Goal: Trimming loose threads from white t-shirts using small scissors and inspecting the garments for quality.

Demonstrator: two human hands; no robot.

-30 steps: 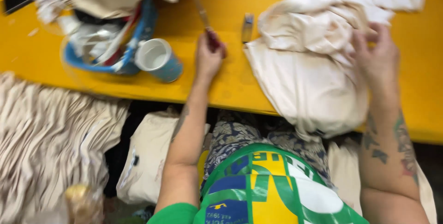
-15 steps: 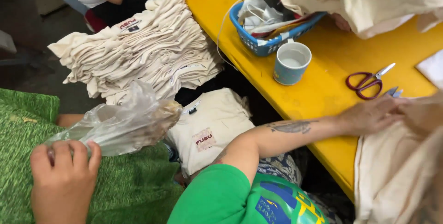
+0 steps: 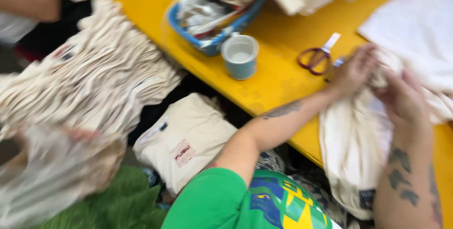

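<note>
Cloth: a cream, soft fabric bag or garment (image 3: 354, 149) lies bunched under both hands, draped over the near edge of the yellow table (image 3: 278, 80) and hanging down toward the lap.
Left hand: the left hand (image 3: 351, 71) has its fingers curled into the upper folds of the cloth, gripping them.
Right hand: the right hand (image 3: 403, 99) is closed on the same bunch from the other side, just beside the left.
Handling: it looks light, limp and not slippery; I judge it would sag wherever unsupported, so a hem or seam gives the surest hold.
Beside the left hand: purple-handled scissors (image 3: 317, 57) lie on the table, near but apart.
Further left: a pale blue mug (image 3: 240, 57), and beyond it a blue basket (image 3: 214, 26) holding oddments.
Below the left forearm: a folded cream cloth stack (image 3: 184, 139).
Far left: a big fanned pile of cream cloths (image 3: 89, 87); the blur hides finer detail.
</note>
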